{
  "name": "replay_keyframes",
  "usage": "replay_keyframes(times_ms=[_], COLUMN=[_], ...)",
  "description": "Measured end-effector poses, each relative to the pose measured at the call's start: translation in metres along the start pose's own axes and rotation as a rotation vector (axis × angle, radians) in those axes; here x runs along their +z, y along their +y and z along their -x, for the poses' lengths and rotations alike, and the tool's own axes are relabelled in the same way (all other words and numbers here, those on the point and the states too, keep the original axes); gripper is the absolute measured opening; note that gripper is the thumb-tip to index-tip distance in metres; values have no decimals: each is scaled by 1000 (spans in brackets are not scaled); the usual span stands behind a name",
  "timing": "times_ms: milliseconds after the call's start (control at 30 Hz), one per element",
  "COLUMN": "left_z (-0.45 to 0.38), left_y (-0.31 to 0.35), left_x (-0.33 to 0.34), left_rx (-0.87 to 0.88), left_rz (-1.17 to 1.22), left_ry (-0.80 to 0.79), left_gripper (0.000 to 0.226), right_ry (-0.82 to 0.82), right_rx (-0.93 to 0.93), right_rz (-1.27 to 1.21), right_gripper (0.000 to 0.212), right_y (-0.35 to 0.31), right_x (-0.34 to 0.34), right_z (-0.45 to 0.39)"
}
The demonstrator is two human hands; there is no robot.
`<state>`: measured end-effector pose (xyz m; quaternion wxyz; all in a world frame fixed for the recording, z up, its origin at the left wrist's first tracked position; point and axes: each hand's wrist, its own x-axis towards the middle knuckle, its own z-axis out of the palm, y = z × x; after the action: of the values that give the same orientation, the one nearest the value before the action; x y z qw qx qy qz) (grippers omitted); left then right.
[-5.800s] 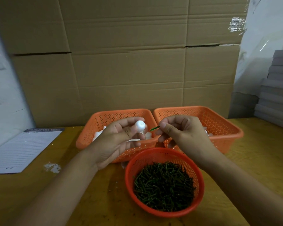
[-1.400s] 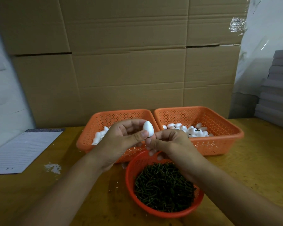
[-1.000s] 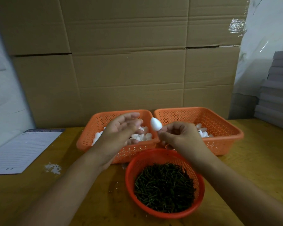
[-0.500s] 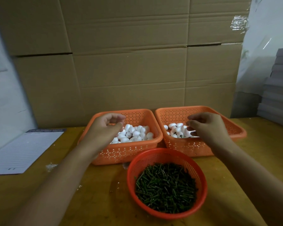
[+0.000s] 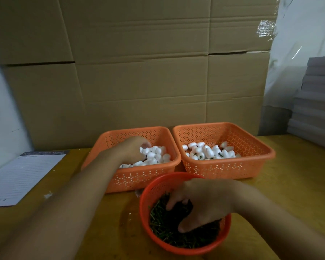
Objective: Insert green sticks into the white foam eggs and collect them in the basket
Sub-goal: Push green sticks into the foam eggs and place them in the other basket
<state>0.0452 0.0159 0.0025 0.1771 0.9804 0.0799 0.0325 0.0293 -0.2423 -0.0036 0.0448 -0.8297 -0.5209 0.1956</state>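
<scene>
My left hand (image 5: pixel 132 149) reaches into the left orange basket (image 5: pixel 139 178), fingers curled down among loose white foam eggs (image 5: pixel 156 154); its fingertips are hidden. My right hand (image 5: pixel 203 203) is down in the round red basket (image 5: pixel 144 201) at the front, thumb and index finger apart and touching the heap of green sticks (image 5: pixel 167 231). The right orange basket (image 5: pixel 223 169) holds several eggs with green sticks (image 5: pixel 207 152) in them.
The baskets stand on a yellow wooden table (image 5: pixel 293 184). A lined paper sheet (image 5: pixel 21 177) lies at the left. A cardboard wall (image 5: pixel 139 81) closes the back. Stacked grey slabs (image 5: pixel 317 102) rise at the right edge.
My right hand has left the right basket, where the finished egg now lies, and dropped into the stick basket. My left hand has sunk deeper into the loose eggs.
</scene>
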Motion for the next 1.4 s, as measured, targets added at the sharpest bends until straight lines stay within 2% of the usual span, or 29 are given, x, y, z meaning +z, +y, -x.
replay_keyframes(times_ms=[100,267,367,467,567,667,833,1033,1133,1300,1400], left_z=[-8,-18,-19,-18,-18,-16,8,53,71,88,91], left_y=[6,12,9,7,4,3,10,22,25,21,22], left_x=[6,10,11,15,16,15,3,-12,-11,3,8], left_rx=[17,58,20,46,58,74,168,324,342,293,265], left_rz=[-15,-189,-70,36,-103,-100,297,736,923,1294,1388], left_ry=[-84,-131,-178,-209,-161,-61,209,274,214,-13,-100], left_gripper=[42,43,37,20,19,14,15,26,29,31,33], right_ry=[-26,-33,-34,-33,-30,-25,1,11,17,25,27], right_rx=[-8,-10,-14,-16,-18,-25,-21,-7,-9,-12,-14], right_rz=[-19,-5,-1,-13,-12,-6,-5,-15,-17,-36,-37], right_gripper=[57,57,56,56,55,54,53,54,53,53,52], right_y=[0,2,2,3,3,4,4,4,4,6,6], right_x=[-2,0,1,2,2,2,4,5,5,6,6], right_z=[2,1,0,0,-2,-3,-5,-4,-5,-4,-5])
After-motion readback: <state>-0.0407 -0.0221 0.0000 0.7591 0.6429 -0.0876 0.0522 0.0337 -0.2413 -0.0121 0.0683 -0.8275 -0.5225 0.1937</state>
